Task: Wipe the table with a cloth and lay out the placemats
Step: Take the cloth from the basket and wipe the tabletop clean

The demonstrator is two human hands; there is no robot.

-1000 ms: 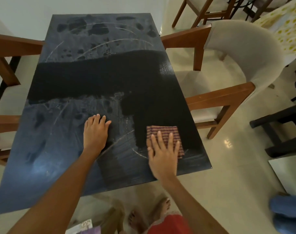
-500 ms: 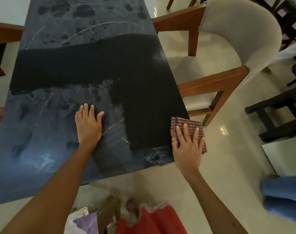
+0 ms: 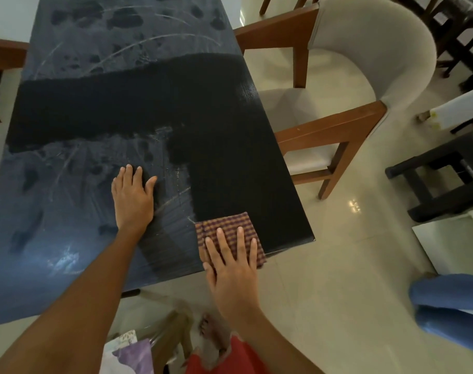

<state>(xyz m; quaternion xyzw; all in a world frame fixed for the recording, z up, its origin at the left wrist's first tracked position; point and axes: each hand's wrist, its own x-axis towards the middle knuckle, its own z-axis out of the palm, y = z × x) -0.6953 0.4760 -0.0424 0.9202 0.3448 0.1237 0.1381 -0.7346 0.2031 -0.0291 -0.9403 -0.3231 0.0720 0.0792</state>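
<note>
A dark rectangular table [image 3: 100, 103] fills the left of the view; a dusty grey film covers much of it, with a clean black band across the middle and down the right side. A folded red-and-purple checked cloth [image 3: 224, 225] lies at the table's near edge. My right hand [image 3: 231, 263] presses flat on the cloth with straight, spread fingers, partly hanging over the edge. My left hand [image 3: 132, 197] rests flat on the dusty surface to the left of the cloth, holding nothing. No placemats are in view.
A beige upholstered wooden armchair [image 3: 359, 76] stands close to the table's right side. Wooden chair arms [image 3: 3, 55] show at the left edge. A black stool [image 3: 440, 179] and a blue object [image 3: 451, 306] sit on the tiled floor at right.
My right hand slid the cloth right to the table's corner, then back left along the near edge, leaving more clean black surface. My left hand stayed planted on the table.
</note>
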